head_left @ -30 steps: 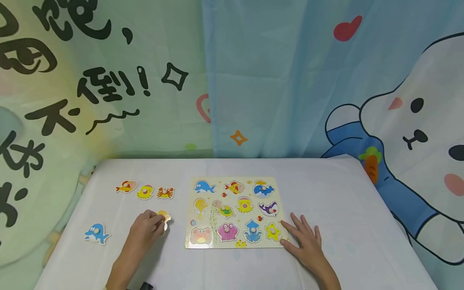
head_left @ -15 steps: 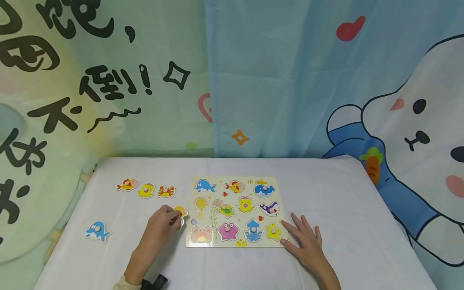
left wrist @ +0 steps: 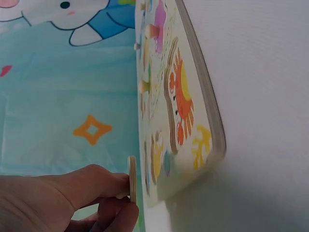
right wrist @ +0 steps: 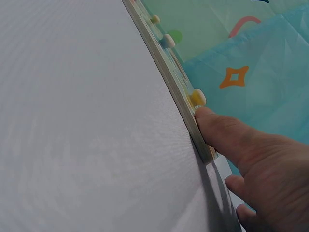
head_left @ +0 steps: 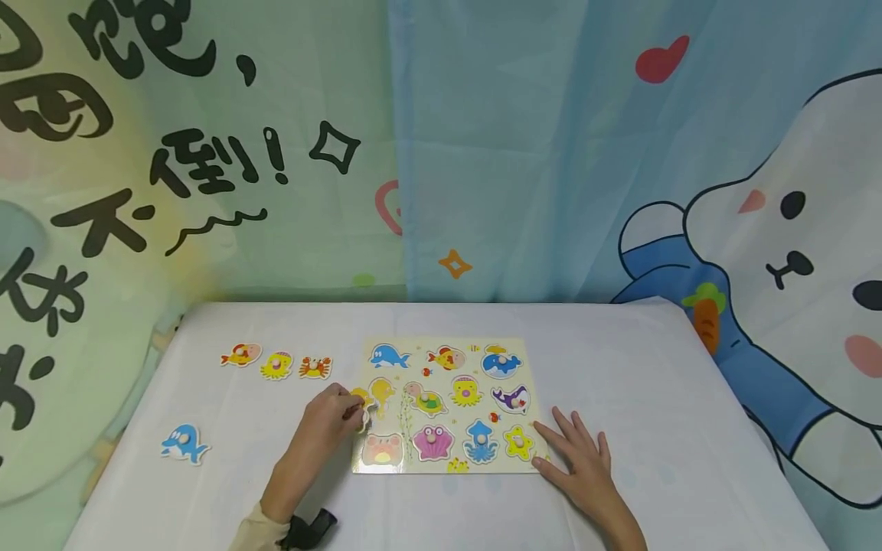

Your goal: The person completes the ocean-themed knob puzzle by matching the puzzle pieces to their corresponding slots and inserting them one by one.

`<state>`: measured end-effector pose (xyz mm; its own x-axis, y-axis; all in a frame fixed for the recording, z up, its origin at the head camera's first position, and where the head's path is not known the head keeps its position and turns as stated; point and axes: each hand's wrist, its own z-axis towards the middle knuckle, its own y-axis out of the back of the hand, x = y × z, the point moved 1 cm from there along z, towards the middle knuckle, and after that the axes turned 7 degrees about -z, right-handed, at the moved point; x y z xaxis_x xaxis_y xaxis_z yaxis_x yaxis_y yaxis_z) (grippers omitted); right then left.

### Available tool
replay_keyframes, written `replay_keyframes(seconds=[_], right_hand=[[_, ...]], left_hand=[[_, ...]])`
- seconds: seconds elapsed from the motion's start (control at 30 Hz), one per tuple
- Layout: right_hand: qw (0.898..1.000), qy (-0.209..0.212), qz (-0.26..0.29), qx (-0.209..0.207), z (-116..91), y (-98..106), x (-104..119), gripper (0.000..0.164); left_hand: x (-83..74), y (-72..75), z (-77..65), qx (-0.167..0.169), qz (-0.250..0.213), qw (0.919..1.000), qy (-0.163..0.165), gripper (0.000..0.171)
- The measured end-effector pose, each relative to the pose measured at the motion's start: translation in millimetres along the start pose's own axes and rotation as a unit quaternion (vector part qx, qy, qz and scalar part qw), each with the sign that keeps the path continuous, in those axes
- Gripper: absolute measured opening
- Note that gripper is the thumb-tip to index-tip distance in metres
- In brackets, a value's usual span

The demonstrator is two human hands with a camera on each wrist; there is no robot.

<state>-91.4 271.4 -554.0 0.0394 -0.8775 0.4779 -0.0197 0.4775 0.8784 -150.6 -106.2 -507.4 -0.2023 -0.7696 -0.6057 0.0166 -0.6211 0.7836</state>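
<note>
My left hand [head_left: 324,425] pinches a small yellow seahorse puzzle piece [head_left: 362,396] between thumb and fingers. It overlaps the board's left edge, just left of the seahorse-shaped recess [head_left: 382,392]. In the left wrist view the piece [left wrist: 132,176] shows edge-on, a thin wooden slab. The cream peg puzzle board [head_left: 482,466] lies flat on the table. At its right edge my right hand [head_left: 579,455] rests with spread fingers. The right wrist view shows that thumb [right wrist: 222,133] on the board's edge near a corner, beside a yellow knob [right wrist: 198,98].
Left of the board lie a fish piece [head_left: 241,354], an octopus piece [head_left: 276,366], a crab piece [head_left: 315,367] and, nearer, a blue dolphin piece [head_left: 184,444]. Several knobbed pieces, such as the pink shell [head_left: 432,441], sit in the board. A printed curtain [head_left: 482,153] hangs behind.
My left hand has carried the seahorse piece rightward from the open tablecloth to the board's left edge. The right hand has stayed in place.
</note>
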Motion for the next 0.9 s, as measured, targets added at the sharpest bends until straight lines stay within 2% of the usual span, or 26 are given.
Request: replay_keyframes(seconds=[0.3, 0.67, 0.9], right_hand=[[1.0, -0.007, -0.008, 0.003, -0.6, 1.0, 1.0, 0.057], [1.0, -0.006, -0.004, 0.003, -0.5, 0.1, 1.0, 0.058], [1.0, -0.007, -0.004, 0.004, -1.7, 2.9, 1.7, 0.058]], left_hand=[[-5.1, -16.5, 14.8, 0.032, -0.016, 0.9993, -0.002, 0.017], [-3.7, -26.0, 24.5, 0.041, -0.016, 0.999, 0.0, 0.019], [-1.3, -30.1, 28.2, 0.049, -0.037, 0.998, -0.017, 0.017]])
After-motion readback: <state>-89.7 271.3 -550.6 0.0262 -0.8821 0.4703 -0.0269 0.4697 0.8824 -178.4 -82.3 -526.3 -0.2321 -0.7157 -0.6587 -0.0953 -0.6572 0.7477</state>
